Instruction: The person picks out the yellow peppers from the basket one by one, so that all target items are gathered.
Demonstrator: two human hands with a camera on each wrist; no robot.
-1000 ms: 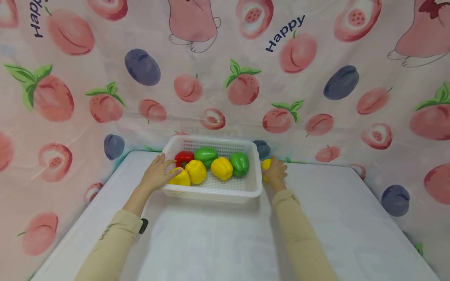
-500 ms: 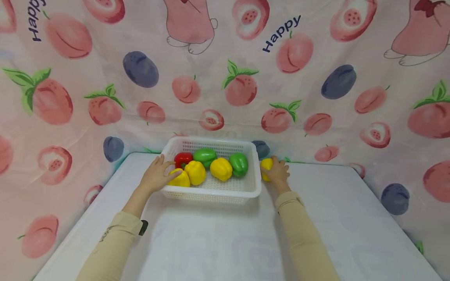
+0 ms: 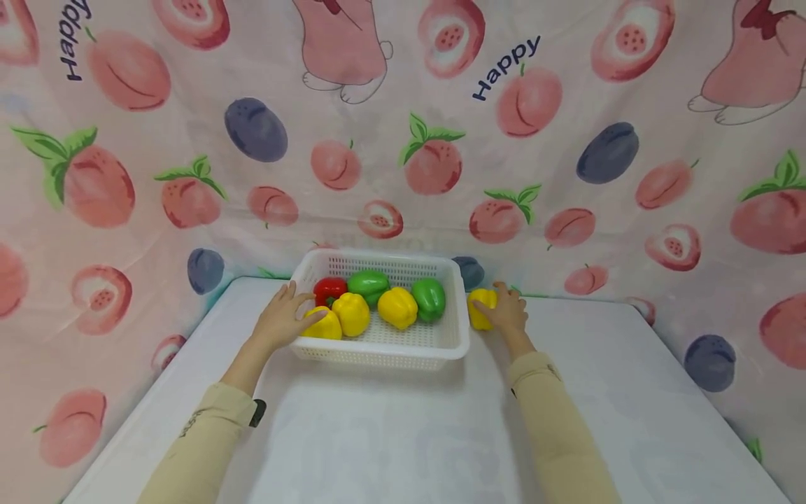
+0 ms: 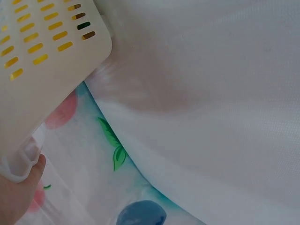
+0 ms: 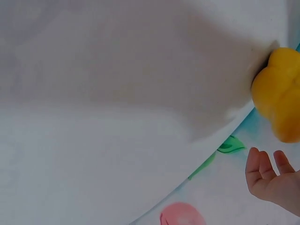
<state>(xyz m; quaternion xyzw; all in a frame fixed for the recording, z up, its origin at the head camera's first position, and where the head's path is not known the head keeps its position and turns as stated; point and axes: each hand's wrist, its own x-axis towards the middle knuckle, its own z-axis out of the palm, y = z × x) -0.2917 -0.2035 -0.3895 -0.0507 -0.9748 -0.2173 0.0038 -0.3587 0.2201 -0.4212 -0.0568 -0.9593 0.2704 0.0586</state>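
A white plastic basket [image 3: 378,348] stands at the back of the table, holding a red bell pepper [image 3: 329,290], green bell peppers [image 3: 429,299] and yellow bell peppers [image 3: 397,307]. My left hand [image 3: 281,318] rests on its left rim, thumb reaching inward by the front-left yellow pepper [image 3: 324,325]. In the left wrist view, a finger [image 4: 41,164] touches the rim. Outside the basket's right end sits another yellow bell pepper [image 3: 481,309], also large in the right wrist view [image 5: 281,93]. My right hand [image 3: 511,313] is beside that pepper, fingers spread; in the right wrist view, visible fingers stand apart from it.
The white table [image 3: 403,420] runs from the front to a fruit-patterned cloth [image 3: 403,140] hanging behind. The cloth also hangs along both sides. The basket's perforated wall [image 4: 42,42] shows close up in the left wrist view.
My right hand has shifted slightly right, off the loose yellow bell pepper, and more of the pepper shows. My left hand stays on the basket rim. The head view has tilted a little.
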